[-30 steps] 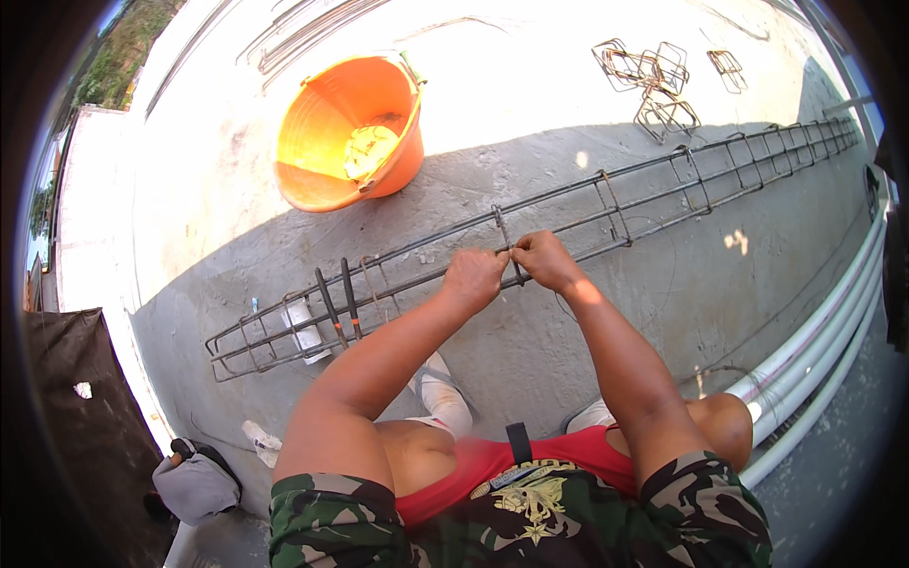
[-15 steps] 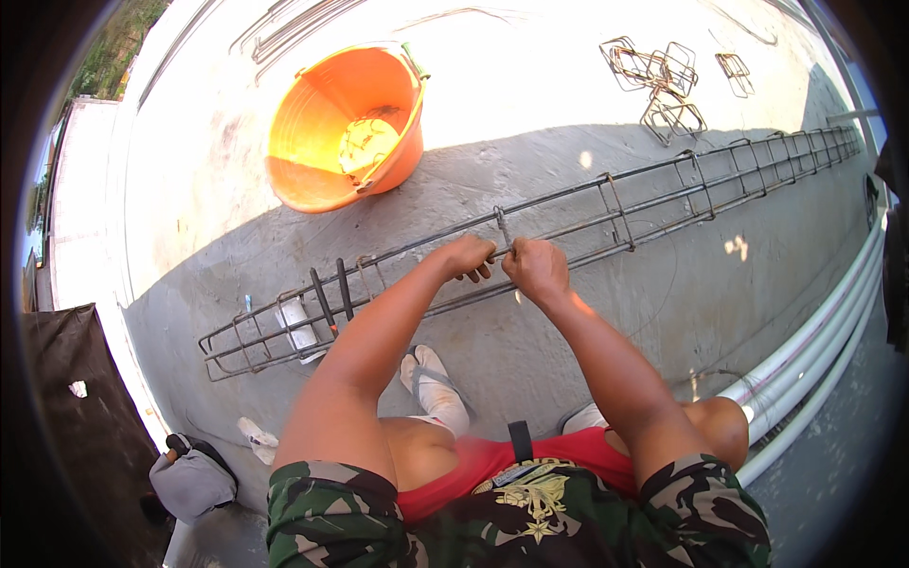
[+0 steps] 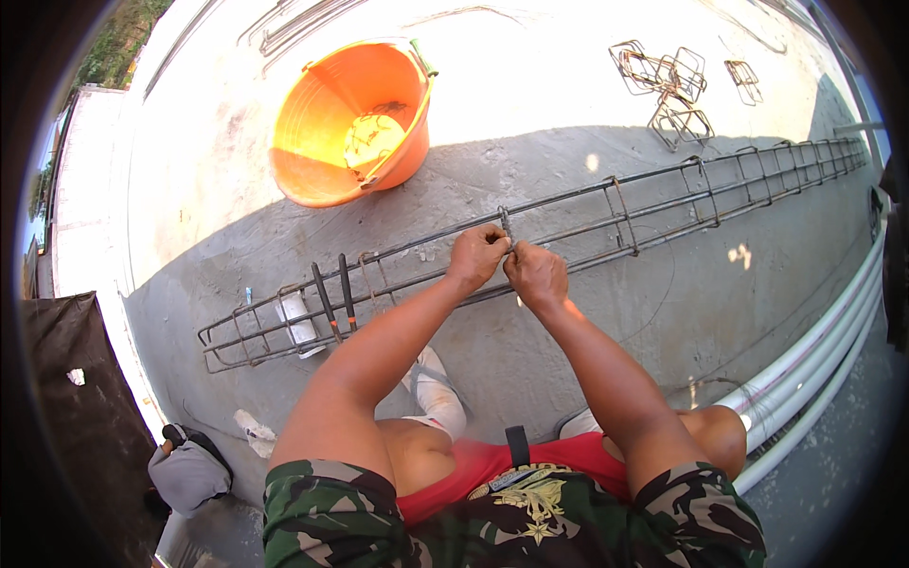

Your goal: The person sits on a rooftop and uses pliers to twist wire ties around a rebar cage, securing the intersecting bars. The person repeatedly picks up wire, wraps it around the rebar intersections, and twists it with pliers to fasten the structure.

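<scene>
The rebar cage (image 3: pixel 617 219) is lying diagonally across the concrete floor (image 3: pixel 701 322), running beneath both hands and extending to either side. The left hand (image 3: pixel 478 254) and right hand (image 3: pixel 538 275) are bending their fingers at one stirrup (image 3: pixel 507 223); whether they are gripping it cannot be determined. Black-handled pincers (image 3: pixel 348 293) are resting leftward.

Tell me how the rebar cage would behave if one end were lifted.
The rebar cage is probably heavy to lift, being long and seemingly all metal. It may sag or twist somewhat, as it looks slender and open for that length. Rolling seems unlikely, given its boxy, cornered shape.
</scene>
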A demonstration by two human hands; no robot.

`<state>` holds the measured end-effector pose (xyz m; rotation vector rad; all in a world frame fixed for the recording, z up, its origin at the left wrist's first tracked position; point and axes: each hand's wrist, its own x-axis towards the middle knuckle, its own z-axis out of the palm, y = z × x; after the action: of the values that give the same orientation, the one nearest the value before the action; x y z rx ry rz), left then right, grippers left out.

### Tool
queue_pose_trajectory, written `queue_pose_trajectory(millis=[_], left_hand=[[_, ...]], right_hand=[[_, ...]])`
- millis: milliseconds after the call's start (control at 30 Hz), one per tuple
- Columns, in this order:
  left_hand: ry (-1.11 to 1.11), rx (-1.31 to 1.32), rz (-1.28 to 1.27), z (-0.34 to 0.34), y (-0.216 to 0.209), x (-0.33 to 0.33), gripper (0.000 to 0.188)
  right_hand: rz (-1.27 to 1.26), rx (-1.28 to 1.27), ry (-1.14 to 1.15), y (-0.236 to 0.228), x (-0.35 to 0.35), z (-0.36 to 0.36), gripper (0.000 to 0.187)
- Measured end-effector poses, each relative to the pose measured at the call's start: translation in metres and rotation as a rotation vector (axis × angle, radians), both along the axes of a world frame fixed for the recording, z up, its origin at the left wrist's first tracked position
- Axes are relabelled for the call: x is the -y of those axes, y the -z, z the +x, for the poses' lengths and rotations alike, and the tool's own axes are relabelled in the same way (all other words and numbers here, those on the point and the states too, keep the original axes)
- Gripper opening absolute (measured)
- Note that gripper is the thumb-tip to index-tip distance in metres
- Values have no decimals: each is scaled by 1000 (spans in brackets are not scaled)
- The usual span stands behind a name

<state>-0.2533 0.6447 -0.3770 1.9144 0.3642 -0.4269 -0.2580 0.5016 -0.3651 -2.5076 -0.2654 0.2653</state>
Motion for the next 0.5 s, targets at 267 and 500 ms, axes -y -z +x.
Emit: queue_pose_trajectory(millis=[267,500], left_hand=[[289,465,289,-12,-17,-7,10],[463,441,422,-5,-25,0,13]], right_hand=[[105,-715,19,-53,23,44,26],[-13,-642,-78,-54,18,70,25]])
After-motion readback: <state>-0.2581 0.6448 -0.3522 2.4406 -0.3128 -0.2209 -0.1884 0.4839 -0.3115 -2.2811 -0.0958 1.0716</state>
